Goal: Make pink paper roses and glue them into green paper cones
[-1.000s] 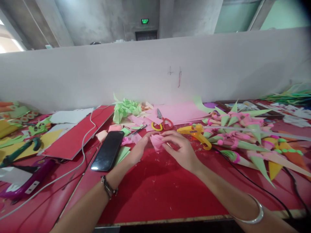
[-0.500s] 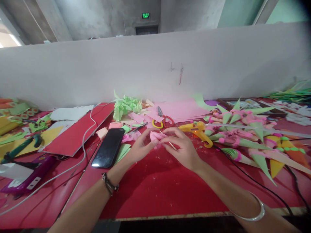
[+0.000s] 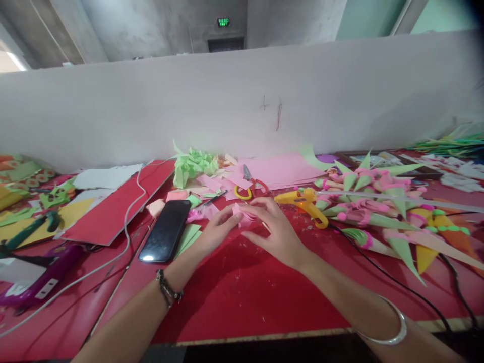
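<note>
A small folded piece of pink paper point(image 3: 246, 219) is up in front of me, above the red tabletop. My left hand point(image 3: 217, 232) pinches its left side between thumb and fingers. On the paper's right is my right hand point(image 3: 282, 234), its index finger reaching over to the paper and its thumb spread away below. A thin pale stick point(image 3: 265, 227) shows between the fingers of that hand; most of it is hidden. Just beyond the hands lie scissors point(image 3: 252, 187) with a red and a yellow handle. To their right rests a yellow glue gun point(image 3: 306, 202).
A black phone point(image 3: 165, 231) lies left of my hands on green paper. Crumpled green paper point(image 3: 194, 165) and pink sheets point(image 3: 283, 169) are by the partition point(image 3: 227, 106). Pink and green paper cones point(image 3: 378, 201) fill the right, near a black cord point(image 3: 372, 264). A white cable point(image 3: 126, 222) crosses the left.
My right thumb has come off the pink paper and spread downward. The left hand keeps its pinch on the paper. The whole view has shifted slightly.
</note>
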Motion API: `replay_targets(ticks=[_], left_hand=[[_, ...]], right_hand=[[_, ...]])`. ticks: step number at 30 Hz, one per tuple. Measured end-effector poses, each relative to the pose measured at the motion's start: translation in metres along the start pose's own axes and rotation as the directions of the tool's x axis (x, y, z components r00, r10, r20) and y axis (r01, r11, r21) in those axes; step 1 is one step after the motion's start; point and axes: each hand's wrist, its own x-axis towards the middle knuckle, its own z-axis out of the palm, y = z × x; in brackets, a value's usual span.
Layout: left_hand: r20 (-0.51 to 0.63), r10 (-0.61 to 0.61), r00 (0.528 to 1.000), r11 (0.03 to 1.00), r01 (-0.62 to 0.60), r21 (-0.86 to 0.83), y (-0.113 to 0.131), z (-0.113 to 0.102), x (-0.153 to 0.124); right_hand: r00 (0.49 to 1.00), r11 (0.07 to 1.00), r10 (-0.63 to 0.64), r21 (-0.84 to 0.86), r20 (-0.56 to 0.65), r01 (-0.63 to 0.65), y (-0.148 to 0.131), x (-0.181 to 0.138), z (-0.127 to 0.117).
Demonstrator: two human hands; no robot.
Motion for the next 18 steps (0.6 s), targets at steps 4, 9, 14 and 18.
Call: replay_targets(ticks=[4, 9, 14, 18], left_hand=[[0.098, -0.023, 0.995, 0.962, 0.049, -0.269, 0.0016, 0.0025, -0.0003], [0.146, -0.073, 0.987, 0.874, 0.134, -0.467, 0.0082, 0.0048, -0.0029], [0.206, -0.171, 0.963, 0.805, 0.257, -0.535, 0.0095, 0.0036, -0.0042], [0.18, -0.229, 0.957, 0.771, 0.291, -0.567, 0.009, 0.0016, -0.0017]], right_hand=[[0.999, 1.0, -0.03, 0.004, -0.035, 0.03, 0.0042, 0.0004, 0.0014], [0.994, 0.997, -0.075, -0.005, -0.085, 0.075, 0.0084, 0.0011, 0.0025], [0.989, 0.995, -0.097, 0.01, -0.114, 0.099, 0.0066, 0.0022, 0.0008], [0.989, 0.994, -0.099, 0.023, -0.105, 0.102, 0.0043, 0.0036, -0.0002]])
